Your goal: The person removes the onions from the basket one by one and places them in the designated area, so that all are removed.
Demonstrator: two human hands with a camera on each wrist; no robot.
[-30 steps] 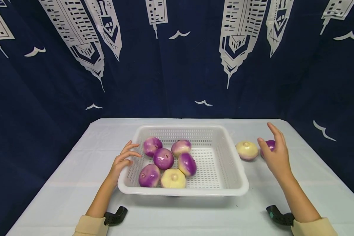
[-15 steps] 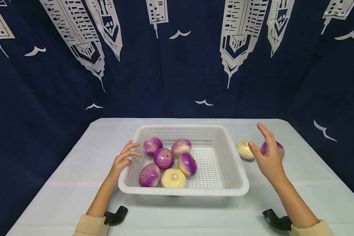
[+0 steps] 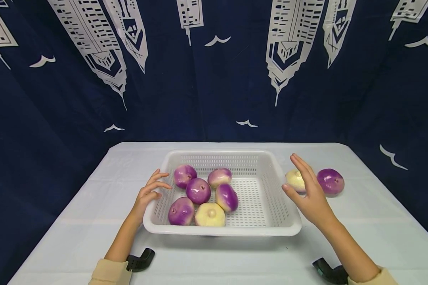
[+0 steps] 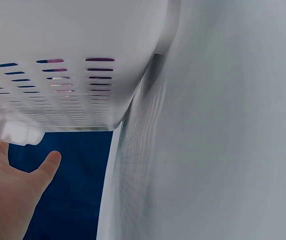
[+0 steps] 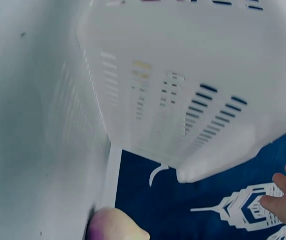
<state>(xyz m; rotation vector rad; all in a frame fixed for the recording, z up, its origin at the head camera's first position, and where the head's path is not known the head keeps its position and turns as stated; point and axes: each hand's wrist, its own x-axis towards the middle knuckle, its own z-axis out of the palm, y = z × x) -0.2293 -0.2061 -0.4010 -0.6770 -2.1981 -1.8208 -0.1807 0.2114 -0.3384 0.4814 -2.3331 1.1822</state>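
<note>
A white slotted plastic basket (image 3: 264, 230) holds several glossy purple-and-cream bulbs (image 3: 197, 191), one turned pale side up. At its left rim is my left hand (image 3: 146, 198), relaxed fingers reaching over the edge; the left wrist view shows the thumb (image 4: 47, 167) standing apart from the basket. My right hand (image 3: 310, 198) has straight fingers and a spread thumb, with nothing held, beside the basket's right rim. Behind it a pale yellow bulb (image 3: 294, 180) is partly hidden. Farther right a purple bulb (image 3: 330, 182) lies on the table.
The table has a white cloth (image 3: 214, 261). A dark blue curtain (image 3: 214, 91) printed with white buildings and birds hangs behind it. Black wrist devices (image 3: 141, 260) sit below both hands.
My right hand has moved left, from in front of the purple bulb to in front of the pale bulb near the basket. The left hand stays at the rim.
</note>
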